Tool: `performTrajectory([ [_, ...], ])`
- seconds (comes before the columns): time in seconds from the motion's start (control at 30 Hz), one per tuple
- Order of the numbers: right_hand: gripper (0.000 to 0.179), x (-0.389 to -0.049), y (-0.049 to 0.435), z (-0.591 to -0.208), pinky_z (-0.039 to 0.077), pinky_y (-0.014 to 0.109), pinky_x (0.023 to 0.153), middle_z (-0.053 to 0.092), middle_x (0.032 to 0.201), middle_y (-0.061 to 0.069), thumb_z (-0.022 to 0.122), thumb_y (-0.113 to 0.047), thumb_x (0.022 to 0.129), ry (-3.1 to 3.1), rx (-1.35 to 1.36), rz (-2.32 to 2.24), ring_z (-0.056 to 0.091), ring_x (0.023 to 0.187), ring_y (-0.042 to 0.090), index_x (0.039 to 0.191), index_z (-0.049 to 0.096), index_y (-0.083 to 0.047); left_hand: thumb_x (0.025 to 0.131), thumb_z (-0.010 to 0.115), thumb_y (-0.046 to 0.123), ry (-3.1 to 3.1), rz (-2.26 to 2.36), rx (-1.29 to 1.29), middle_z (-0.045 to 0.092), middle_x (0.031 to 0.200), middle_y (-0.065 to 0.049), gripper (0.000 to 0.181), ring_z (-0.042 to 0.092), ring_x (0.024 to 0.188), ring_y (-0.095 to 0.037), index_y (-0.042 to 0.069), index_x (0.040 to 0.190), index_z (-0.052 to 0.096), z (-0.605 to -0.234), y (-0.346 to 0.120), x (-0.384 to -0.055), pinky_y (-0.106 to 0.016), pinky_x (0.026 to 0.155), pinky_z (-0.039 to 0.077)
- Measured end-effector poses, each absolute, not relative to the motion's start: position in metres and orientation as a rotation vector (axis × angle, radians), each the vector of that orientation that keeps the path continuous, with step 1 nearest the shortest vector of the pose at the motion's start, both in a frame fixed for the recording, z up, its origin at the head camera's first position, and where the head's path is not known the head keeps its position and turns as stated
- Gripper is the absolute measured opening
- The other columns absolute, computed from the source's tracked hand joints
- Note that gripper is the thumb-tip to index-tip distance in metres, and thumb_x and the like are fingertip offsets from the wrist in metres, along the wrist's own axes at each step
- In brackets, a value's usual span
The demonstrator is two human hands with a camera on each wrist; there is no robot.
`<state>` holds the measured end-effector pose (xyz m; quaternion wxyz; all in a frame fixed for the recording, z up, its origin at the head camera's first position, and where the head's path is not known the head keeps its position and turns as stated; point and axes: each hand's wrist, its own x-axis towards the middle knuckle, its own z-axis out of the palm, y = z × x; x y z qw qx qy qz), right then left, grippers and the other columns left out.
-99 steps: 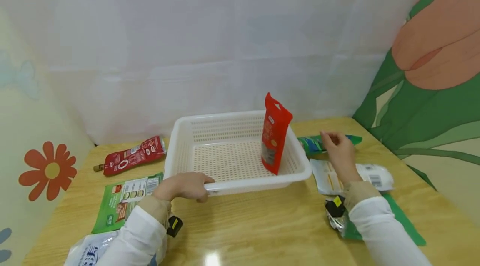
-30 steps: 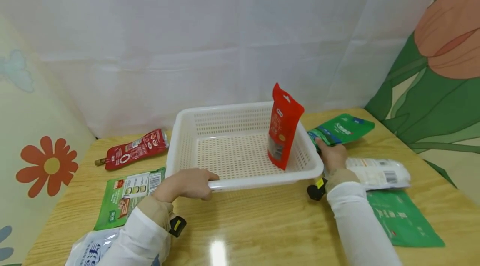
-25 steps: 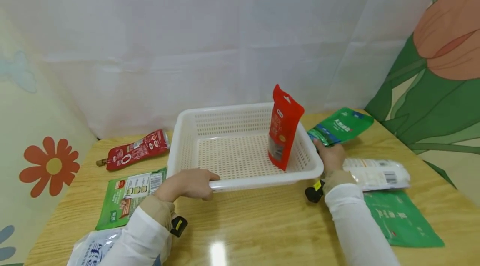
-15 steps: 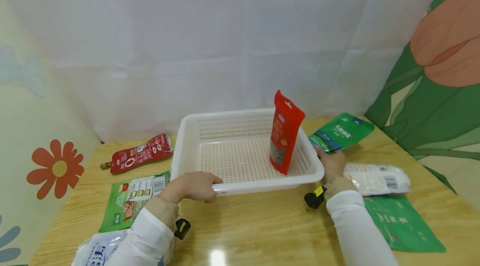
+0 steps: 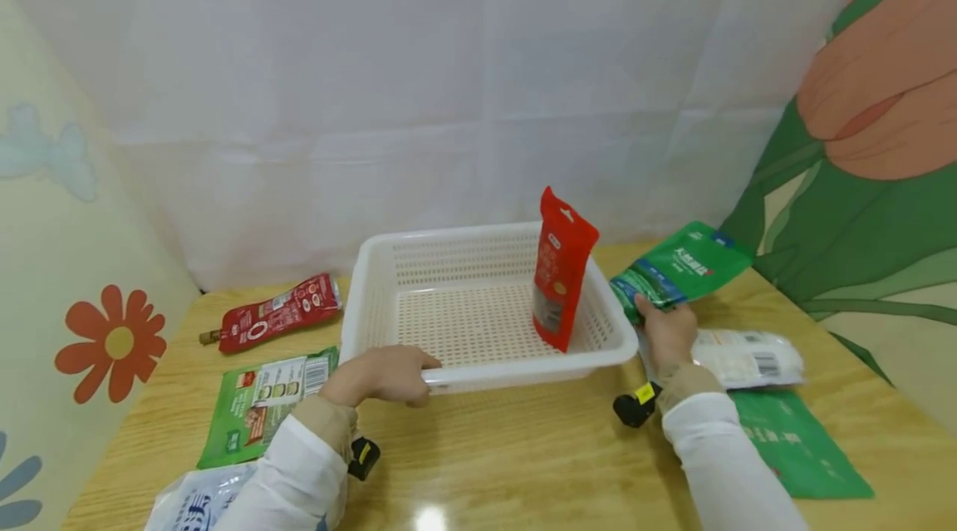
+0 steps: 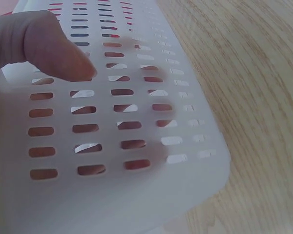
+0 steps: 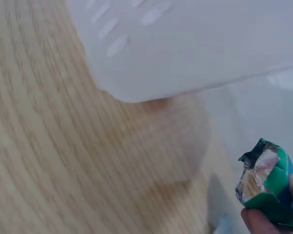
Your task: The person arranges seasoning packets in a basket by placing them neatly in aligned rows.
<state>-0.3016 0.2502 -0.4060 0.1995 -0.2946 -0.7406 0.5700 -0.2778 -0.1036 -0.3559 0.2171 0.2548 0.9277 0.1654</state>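
Note:
A white plastic basket [image 5: 497, 374] stands mid-table, its near side held by my left hand [image 5: 390, 373]. In the left wrist view the thumb [image 6: 58, 48] lies over one face of the slotted wall, and fingers show through the slots from the other face. A red pouch [image 5: 561, 265] stands upright inside the basket at its right end. Right of the basket, my right hand [image 5: 667, 333] pinches the near end of a green bag [image 5: 684, 265] with white lettering, its far end raised. The right wrist view shows fingertips [image 7: 258, 222] on the bag's crumpled, silvery end.
On the left lie a dark red spouted pouch [image 5: 280, 315], a green packet [image 5: 262, 406] and a white-and-blue bag [image 5: 198, 502]. At right, a white pack [image 5: 748, 358] overlaps another green bag [image 5: 803, 444]. A white cloth [image 5: 419, 99] hangs behind the table.
The right hand has come down onto the green bag and gripped its near end; the bag's printed face has tilted up into view. The left hand stays on the basket.

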Motion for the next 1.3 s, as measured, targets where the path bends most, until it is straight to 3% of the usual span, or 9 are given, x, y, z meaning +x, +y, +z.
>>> performTrajectory([
  [0.1,0.055,-0.296,0.255,-0.402,0.051,0.021,0.084,0.052,0.132,0.028,0.06,-0.021,0.092,-2.04,-0.814,1.595,0.061,0.094,0.013,0.136,0.044,0.008,0.058,0.055,0.004,2.574,0.458,0.712,0.052,0.069,0.002,0.045,0.034,0.053,-0.011,0.013,0.1,0.068,-0.355,-0.103,-0.277,-0.024,0.048,0.028],
  [0.2,0.055,-0.29,0.26,-0.398,0.047,0.009,0.059,0.054,0.124,0.023,0.062,-0.019,0.091,-1.988,-0.806,1.645,0.053,0.063,-0.007,0.136,0.045,0.008,0.058,0.055,0.003,2.573,0.47,0.718,0.052,0.069,0.001,0.044,0.034,0.053,-0.011,0.013,0.099,0.068,-0.354,-0.103,-0.276,-0.024,0.048,0.028],
  [0.27,0.056,-0.285,0.263,-0.393,0.048,0.01,0.055,0.053,0.122,0.019,0.061,-0.018,0.092,-1.958,-0.789,1.695,0.049,0.055,-0.011,0.137,0.043,0.007,0.058,0.055,0.003,2.57,0.474,0.715,0.053,0.07,0.001,0.044,0.034,0.053,-0.011,0.013,0.098,0.068,-0.354,-0.104,-0.276,-0.024,0.048,0.028],
  [0.53,0.062,-0.259,0.271,-0.377,0.051,0.01,0.065,0.053,0.087,-0.017,0.06,-0.02,0.093,-1.913,-0.668,1.881,0.055,0.067,-0.012,0.145,0.034,0.002,0.058,0.055,0.004,2.577,0.452,0.692,0.053,0.071,0.001,0.046,0.033,0.053,-0.011,0.016,0.101,0.069,-0.354,-0.104,-0.275,-0.024,0.047,0.027],
  [0.97,0.082,-0.203,0.271,-0.372,0.052,0.011,0.074,0.053,0.09,-0.03,0.061,-0.032,0.091,-2.099,-0.483,2.051,0.058,0.083,-0.014,0.152,0.013,-0.003,0.06,0.052,0.003,2.593,0.469,0.727,0.046,0.063,0.004,0.036,0.032,0.053,-0.011,0.014,0.091,0.067,-0.358,-0.108,-0.275,-0.024,0.048,0.026],
  [1.03,0.082,-0.196,0.271,-0.372,0.051,0.011,0.074,0.055,0.095,-0.028,0.061,-0.033,0.091,-2.128,-0.497,2.019,0.057,0.083,-0.015,0.151,0.015,-0.003,0.061,0.053,0.004,2.591,0.477,0.726,0.046,0.063,0.004,0.037,0.033,0.052,-0.011,0.014,0.093,0.067,-0.358,-0.108,-0.275,-0.024,0.048,0.027],
  [1.17,0.081,-0.186,0.275,-0.373,0.051,0.01,0.073,0.056,0.129,-0.008,0.065,-0.034,0.088,-2.092,-0.576,2.005,0.059,0.082,-0.015,0.151,0.021,-0.008,0.061,0.053,0.004,2.598,0.468,0.734,0.047,0.063,0.004,0.036,0.033,0.053,-0.011,0.015,0.092,0.067,-0.355,-0.107,-0.273,-0.024,0.048,0.027],
  [1.23,0.083,-0.182,0.278,-0.372,0.051,0.019,0.087,0.043,0.146,0.005,0.065,-0.039,0.088,-2.12,-0.63,2.009,0.061,0.086,-0.012,0.152,0.019,-0.015,0.061,0.053,0.004,2.6,0.465,0.739,0.047,0.063,0.004,0.035,0.033,0.053,-0.011,0.015,0.091,0.067,-0.354,-0.106,-0.272,-0.024,0.048,0.027],
  [1.3,0.083,-0.178,0.281,-0.37,0.043,0.033,0.106,0.032,0.152,0.012,0.065,-0.043,0.087,-2.151,-0.669,2.028,0.062,0.096,-0.006,0.153,0.018,-0.023,0.06,0.053,0.004,2.603,0.461,0.74,0.047,0.063,0.003,0.035,0.033,0.053,-0.011,0.015,0.09,0.067,-0.353,-0.105,-0.272,-0.024,0.048,0.026],
])
